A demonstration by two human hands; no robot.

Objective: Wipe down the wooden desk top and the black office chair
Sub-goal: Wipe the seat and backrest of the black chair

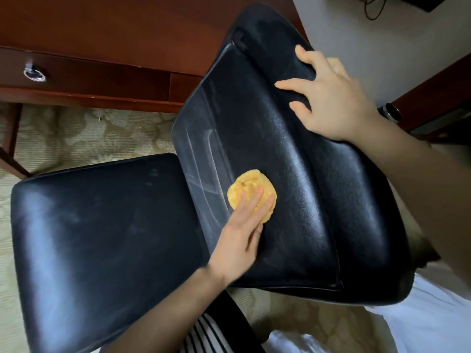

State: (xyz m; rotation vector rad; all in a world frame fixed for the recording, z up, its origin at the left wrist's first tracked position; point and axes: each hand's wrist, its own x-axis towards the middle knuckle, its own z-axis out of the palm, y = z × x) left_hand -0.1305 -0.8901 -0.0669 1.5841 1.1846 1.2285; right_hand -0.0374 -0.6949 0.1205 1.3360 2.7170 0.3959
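Black office chair: its backrest lies under both my hands, and the seat is just left of my left hand. That hand presses a yellow cloth flat against the lower backrest, fingers straight and unclenched. My right hand rests spread on the top padding, grasping nothing. The wooden desk and its ring pull stand beyond my left hand.

The chair stands before the worktop. A cloth lies on its backrest under the left hand; the right hand rests higher up.
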